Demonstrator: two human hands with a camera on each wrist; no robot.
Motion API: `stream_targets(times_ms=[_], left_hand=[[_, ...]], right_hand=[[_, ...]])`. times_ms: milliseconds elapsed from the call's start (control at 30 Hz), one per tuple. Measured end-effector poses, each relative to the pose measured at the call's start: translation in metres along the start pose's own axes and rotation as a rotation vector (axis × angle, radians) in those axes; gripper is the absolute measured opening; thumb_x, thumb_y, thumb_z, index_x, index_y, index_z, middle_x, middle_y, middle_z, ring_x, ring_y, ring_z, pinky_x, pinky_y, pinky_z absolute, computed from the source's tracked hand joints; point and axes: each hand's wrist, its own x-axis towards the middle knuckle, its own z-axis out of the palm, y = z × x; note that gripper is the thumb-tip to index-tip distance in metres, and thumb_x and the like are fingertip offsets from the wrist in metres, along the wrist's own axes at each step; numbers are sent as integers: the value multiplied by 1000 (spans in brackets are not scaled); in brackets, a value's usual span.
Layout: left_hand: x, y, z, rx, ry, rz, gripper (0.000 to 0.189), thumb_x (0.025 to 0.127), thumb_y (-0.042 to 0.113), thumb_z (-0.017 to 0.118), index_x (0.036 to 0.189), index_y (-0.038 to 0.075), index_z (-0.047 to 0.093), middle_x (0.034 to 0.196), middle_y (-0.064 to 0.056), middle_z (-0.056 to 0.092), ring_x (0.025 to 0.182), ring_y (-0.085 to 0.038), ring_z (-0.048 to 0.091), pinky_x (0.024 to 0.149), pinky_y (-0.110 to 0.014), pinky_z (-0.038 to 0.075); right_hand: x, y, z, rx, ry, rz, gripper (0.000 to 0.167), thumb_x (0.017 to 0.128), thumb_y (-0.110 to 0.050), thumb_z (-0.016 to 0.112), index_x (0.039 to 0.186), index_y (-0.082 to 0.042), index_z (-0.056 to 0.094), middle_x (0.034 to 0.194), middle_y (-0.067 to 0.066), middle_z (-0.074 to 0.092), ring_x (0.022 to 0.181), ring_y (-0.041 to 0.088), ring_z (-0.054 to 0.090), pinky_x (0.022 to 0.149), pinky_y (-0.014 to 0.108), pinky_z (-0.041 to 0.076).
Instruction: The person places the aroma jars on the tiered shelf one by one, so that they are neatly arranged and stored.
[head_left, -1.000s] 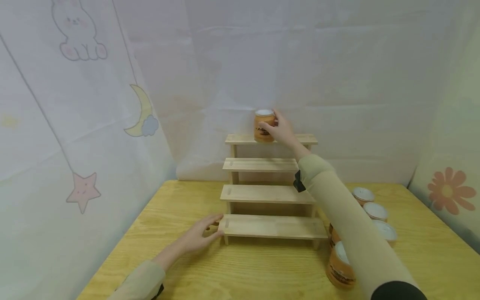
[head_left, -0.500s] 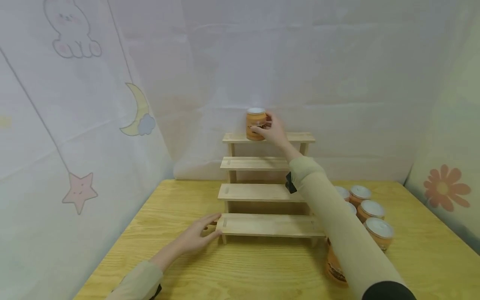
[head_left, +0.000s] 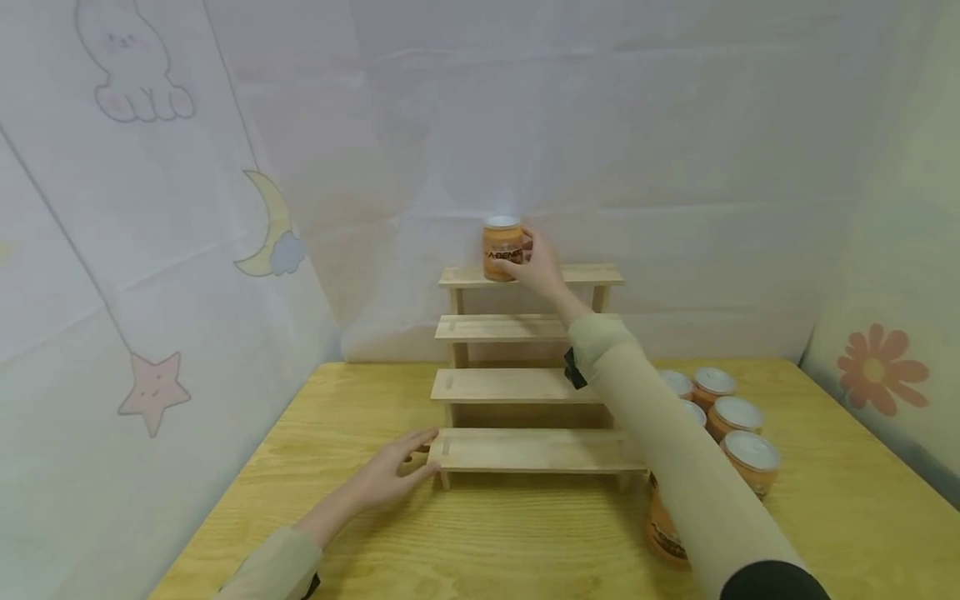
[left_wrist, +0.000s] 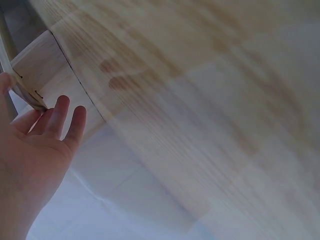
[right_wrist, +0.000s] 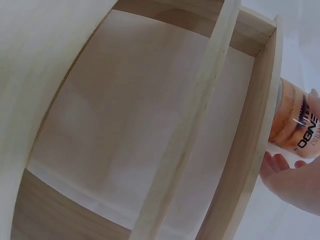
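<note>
My right hand (head_left: 538,264) grips an orange can (head_left: 502,250) with a white lid, thumb across its front and fingers round its right side. The can stands upright at the top tier of a four-tier wooden display stand (head_left: 540,451), left of that tier's middle. In the right wrist view the can (right_wrist: 295,120) shows dark lettering beside the edge of a board. My left hand (head_left: 386,475) holds the left end of the lowest tier, thumb at the front corner and fingers at the back. The left wrist view shows this hand (left_wrist: 42,145) with its outer fingers loosely extended.
Several more orange cans (head_left: 752,463) with white lids stand together right of the stand, some partly hidden by my right sleeve (head_left: 667,450). The yellow wood-grain table (head_left: 480,533) meets a pale cloth backdrop (head_left: 637,150) behind and at both sides.
My right hand has slid the can a little to the left along the top tier, and the can's lettering now faces forward more. The left hand stays at the lowest tier's end.
</note>
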Motion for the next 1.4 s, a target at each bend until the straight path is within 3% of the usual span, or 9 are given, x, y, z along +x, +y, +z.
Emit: stream_targets(times_ms=[300, 633, 1000, 1200, 1400], left_hand=[[1, -3, -4, 24, 16, 6, 64, 96, 43, 49, 145, 5, 34, 144, -16, 41, 120, -33, 51, 97, -49, 46], [9, -3, -6, 24, 3, 8, 64, 96, 43, 49, 145, 5, 33, 143, -16, 42, 120, -32, 51, 98, -49, 45], [17, -3, -7, 5, -8, 35, 65, 96, 44, 49, 145, 5, 33, 144, -18, 41, 119, -36, 51, 96, -51, 46], [16, -4, -6, -3, -9, 19, 64, 96, 43, 50, 146, 6, 33, 144, -17, 41, 120, -35, 51, 96, -51, 46], [15, -5, -10, -27, -9, -4, 64, 96, 43, 50, 146, 8, 33, 145, -16, 41, 121, -33, 50, 97, -50, 45]], right_hand=[[-12, -9, -23, -21, -89, 42, 75, 87, -37, 67, 146, -9, 30, 145, 14, 38, 132, 29, 37, 107, 45, 37], [-33, -13, -65, -70, -126, -79, 68, 88, -35, 66, 142, -5, 37, 143, 17, 41, 131, 31, 38, 112, 45, 31], [-78, -16, -104, -84, -174, -142, 59, 90, -24, 65, 139, -1, 40, 141, 19, 44, 131, 32, 40, 110, 49, 32], [-104, -13, -119, -130, -228, -184, 57, 91, -24, 63, 138, 0, 41, 138, 21, 46, 128, 35, 42, 108, 51, 34], [-131, -8, -137, -128, -238, -174, 53, 92, -21, 62, 137, -2, 42, 139, 18, 46, 129, 34, 42, 108, 51, 33]])
